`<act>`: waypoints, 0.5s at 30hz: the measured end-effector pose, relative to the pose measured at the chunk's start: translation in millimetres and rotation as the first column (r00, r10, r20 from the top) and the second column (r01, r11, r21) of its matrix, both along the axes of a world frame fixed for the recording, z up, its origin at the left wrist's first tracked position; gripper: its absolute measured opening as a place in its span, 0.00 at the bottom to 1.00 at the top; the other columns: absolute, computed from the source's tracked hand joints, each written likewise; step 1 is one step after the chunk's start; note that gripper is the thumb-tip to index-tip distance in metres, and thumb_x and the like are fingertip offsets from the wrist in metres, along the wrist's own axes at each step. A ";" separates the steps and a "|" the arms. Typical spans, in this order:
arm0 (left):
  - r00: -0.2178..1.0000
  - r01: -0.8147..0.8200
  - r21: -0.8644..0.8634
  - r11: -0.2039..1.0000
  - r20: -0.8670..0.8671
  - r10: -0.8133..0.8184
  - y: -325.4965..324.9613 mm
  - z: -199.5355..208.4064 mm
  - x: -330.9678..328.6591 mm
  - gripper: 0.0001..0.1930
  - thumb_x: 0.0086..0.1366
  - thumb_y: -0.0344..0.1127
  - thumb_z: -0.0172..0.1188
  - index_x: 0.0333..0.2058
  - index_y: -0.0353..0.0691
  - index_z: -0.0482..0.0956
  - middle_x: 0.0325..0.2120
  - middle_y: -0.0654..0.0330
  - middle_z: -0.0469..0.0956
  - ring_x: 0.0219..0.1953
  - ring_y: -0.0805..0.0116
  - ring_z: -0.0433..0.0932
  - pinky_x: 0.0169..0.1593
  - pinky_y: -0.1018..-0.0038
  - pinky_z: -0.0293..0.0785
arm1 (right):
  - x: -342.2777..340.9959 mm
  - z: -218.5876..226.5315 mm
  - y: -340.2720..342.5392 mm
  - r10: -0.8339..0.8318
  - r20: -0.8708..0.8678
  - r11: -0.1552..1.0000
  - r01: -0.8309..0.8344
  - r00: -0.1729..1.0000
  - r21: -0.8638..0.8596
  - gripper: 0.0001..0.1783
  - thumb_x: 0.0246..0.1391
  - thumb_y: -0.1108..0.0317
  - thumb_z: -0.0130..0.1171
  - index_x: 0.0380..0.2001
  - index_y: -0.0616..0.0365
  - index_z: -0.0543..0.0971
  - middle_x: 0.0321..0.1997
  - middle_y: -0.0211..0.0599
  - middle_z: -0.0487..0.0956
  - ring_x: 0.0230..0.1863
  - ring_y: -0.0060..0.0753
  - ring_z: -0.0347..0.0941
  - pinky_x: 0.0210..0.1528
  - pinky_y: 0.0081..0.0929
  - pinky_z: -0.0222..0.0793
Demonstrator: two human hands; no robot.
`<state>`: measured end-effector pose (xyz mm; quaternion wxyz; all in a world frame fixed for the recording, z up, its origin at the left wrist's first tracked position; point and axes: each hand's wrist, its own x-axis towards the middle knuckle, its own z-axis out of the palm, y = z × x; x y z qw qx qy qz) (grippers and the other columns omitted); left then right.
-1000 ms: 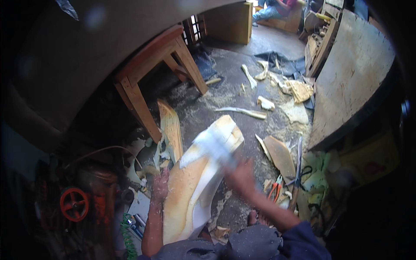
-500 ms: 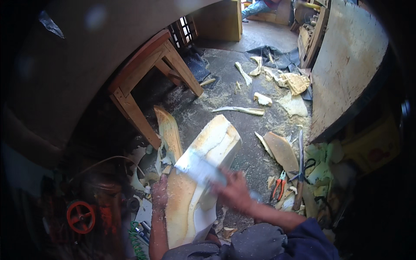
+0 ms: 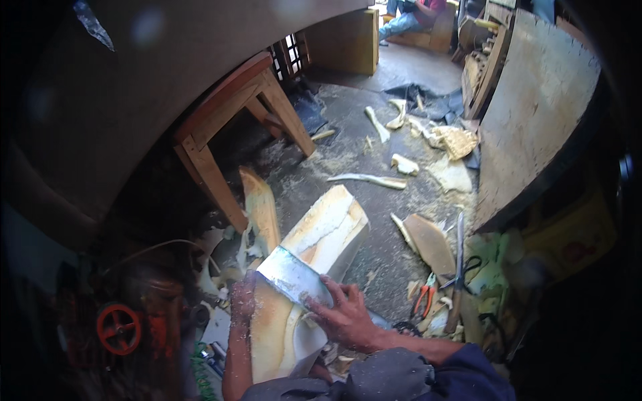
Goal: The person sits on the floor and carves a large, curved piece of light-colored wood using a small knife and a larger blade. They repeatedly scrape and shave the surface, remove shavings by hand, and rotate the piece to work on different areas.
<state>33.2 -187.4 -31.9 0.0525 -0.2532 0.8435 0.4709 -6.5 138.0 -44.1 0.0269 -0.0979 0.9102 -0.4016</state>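
A long block of yellowed white foam [image 3: 274,334] slants away from my lap, its far end pale and rough. My left hand [image 3: 243,299] presses against the block's left side, its fingers partly hidden and apparently closed on the edge. Across the top of the foam lies a broad flat metal blade [image 3: 289,273], and my right hand [image 3: 348,314] grips it, fingers spread over its near part. Something of the same tool shows past the wrist at the right; its handle is not clear.
Right of me lie orange-handled pliers [image 3: 424,299], a long knife-like tool [image 3: 459,281] and black scissors [image 3: 472,266]. Foam offcuts [image 3: 451,172] litter the floor. A wooden stool frame [image 3: 200,160] stands left, above a red valve wheel [image 3: 120,328]. Another person [image 3: 408,23] sits far back.
The blade has slid a little down and left along the foam, with my right hand moving the same way. The view has shifted slightly, showing more of the seated person.
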 end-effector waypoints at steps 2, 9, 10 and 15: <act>0.999 -0.029 -0.044 0.999 -0.040 0.027 1.3 3.9 0.6 0.28 0.77 0.54 0.51 0.39 0.29 0.85 0.27 0.41 0.80 0.32 0.58 0.77 0.37 0.55 0.69 | -2.7 -2.9 1.8 0.045 -0.036 0.970 -0.035 0.998 0.241 0.26 0.69 0.56 0.52 0.69 0.29 0.70 0.73 0.59 0.63 0.61 0.70 0.64 0.62 0.61 0.64; 0.968 0.111 -0.307 0.945 -0.183 -0.173 -1.2 -9.4 -4.3 0.34 0.76 0.61 0.49 0.41 0.28 0.84 0.36 0.32 0.81 0.41 0.42 0.81 0.45 0.49 0.71 | -15.9 -3.2 8.9 0.185 -0.204 0.888 -0.074 0.961 0.455 0.22 0.69 0.56 0.53 0.64 0.38 0.77 0.64 0.57 0.70 0.53 0.55 0.66 0.54 0.52 0.67; 0.969 0.123 -0.291 0.949 -0.170 -0.178 -2.7 -11.1 -3.2 0.35 0.75 0.62 0.49 0.41 0.28 0.84 0.37 0.32 0.81 0.42 0.40 0.81 0.46 0.49 0.71 | -20.8 0.4 11.0 0.136 -0.074 0.909 -0.095 0.988 0.405 0.23 0.70 0.53 0.52 0.65 0.36 0.76 0.68 0.58 0.67 0.55 0.57 0.64 0.55 0.52 0.67; 0.987 0.111 -0.177 0.978 -0.092 -0.128 -9.3 -8.4 4.8 0.35 0.76 0.64 0.47 0.44 0.30 0.83 0.38 0.32 0.81 0.43 0.37 0.80 0.46 0.46 0.70 | -15.1 14.0 4.7 0.195 -0.194 0.944 -0.131 0.961 0.302 0.25 0.69 0.51 0.52 0.68 0.31 0.72 0.73 0.58 0.63 0.61 0.62 0.62 0.56 0.56 0.67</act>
